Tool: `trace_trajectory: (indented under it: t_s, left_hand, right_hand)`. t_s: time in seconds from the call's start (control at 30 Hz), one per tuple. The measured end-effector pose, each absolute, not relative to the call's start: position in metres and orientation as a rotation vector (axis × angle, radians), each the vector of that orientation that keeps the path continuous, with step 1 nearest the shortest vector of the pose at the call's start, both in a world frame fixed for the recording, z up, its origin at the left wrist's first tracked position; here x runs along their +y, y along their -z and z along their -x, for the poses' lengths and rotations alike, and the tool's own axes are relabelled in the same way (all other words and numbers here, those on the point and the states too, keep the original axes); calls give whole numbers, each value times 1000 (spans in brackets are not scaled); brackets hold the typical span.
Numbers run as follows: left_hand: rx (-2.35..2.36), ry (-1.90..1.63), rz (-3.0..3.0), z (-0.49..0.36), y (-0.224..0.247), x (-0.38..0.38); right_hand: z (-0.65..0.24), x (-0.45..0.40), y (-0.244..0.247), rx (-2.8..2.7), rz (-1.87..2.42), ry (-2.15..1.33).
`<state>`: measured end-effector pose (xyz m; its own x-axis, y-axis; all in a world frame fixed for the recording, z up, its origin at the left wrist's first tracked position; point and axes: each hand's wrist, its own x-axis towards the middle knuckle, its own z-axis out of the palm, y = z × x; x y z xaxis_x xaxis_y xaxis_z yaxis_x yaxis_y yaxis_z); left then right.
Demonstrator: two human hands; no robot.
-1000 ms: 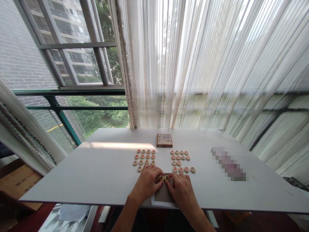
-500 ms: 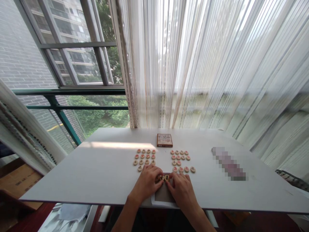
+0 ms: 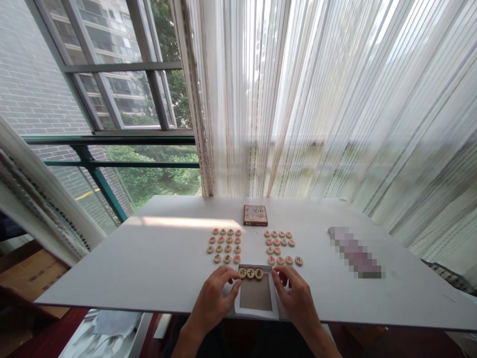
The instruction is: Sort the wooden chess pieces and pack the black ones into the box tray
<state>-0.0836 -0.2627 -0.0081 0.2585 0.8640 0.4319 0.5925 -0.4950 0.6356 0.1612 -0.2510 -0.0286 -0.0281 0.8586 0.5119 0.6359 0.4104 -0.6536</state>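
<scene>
A shallow white tray [image 3: 275, 298] with a brown bottom lies at the table's front edge. Three black-marked Chinese chess pieces [image 3: 251, 273] sit side by side along its far wall, starting at the left corner. My left hand [image 3: 213, 299] is at the tray's left side, thumb and index finger apart, the fingertips close to the leftmost piece. Around the tray's far right corner is my right hand [image 3: 295, 292], fingers bent and open; thumb and index tips are at the rim. Whether they touch it I cannot tell. No piece shows in either hand.
Beyond the tray stand a left group of chess pieces [image 3: 229, 239] and a right group [image 3: 276, 242], both in rows. A brown printed box [image 3: 255, 215] lies at the back. A pixelated pinkish item [image 3: 354, 251] is at the right. Curtains [image 3: 298, 99] hang behind the white table [image 3: 149, 268].
Both hands have drawn apart from the pieces in the tray, left hand leftward and right hand rightward. All three pieces and the tray's bottom now show.
</scene>
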Motion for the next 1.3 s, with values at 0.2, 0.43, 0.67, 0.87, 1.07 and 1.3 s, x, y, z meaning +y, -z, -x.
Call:
trace_trajectory:
  t_s: [0.2,0.43,0.67,0.87,1.07,1.3]
  left_hand:
    - [1341,-1067,-2070,86,8,-263]
    - [1396,-1072,-2057,97,7,-258]
    - [1464,-1079,-2026,107,11,-256]
    - [1501,-1090,-2023,109,15,-254]
    - [1609,-1150,-2059,111,15,-245]
    - [1669,-1213,-2185,113,13,-234]
  right_hand:
    - [-162,-249,29,-1735,1319,-339]
    - [-160,-245,27,-1733,1326,-339]
    - [-157,-245,27,-1726,1334,-369]
    - [-159,-245,27,-1711,1368,-416]
    - [-162,-245,30,-1692,1388,-475]
    - [-162,-245,30,-1683,1391,-519]
